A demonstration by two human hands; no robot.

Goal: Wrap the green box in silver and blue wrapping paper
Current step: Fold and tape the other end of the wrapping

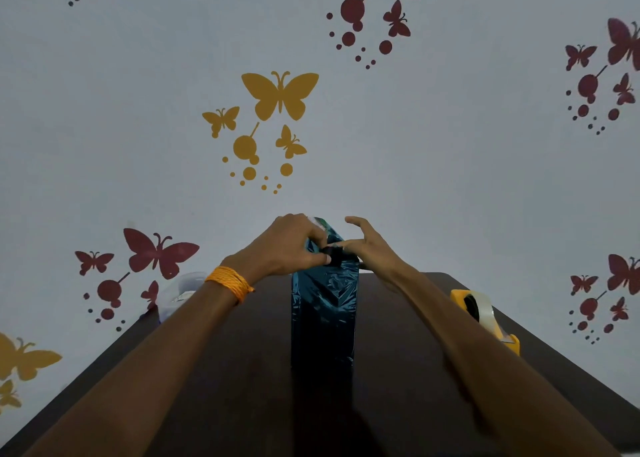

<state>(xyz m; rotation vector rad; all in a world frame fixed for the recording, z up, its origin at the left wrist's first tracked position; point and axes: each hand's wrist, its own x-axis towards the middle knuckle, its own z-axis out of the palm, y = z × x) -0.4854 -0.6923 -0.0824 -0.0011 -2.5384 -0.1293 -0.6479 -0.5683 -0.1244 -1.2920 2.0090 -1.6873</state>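
Observation:
A tall box stands upright on the dark table (pixel 221 370), covered in shiny dark blue wrapping paper (pixel 323 314). A sliver of the green box (pixel 322 222) shows at its top far edge. My left hand (pixel 287 245) grips the folded paper at the top of the box, thumb pressed near the fold. My right hand (pixel 367 245) sits at the same top edge from the right; its thumb and a finger pinch the paper fold while the other fingers are raised. What lies under the hands is hidden.
A yellow tape dispenser (pixel 485 314) with clear tape lies on the table at the right. A clear plastic container (pixel 180 294) stands at the table's left far edge. A butterfly-patterned wall rises behind the table.

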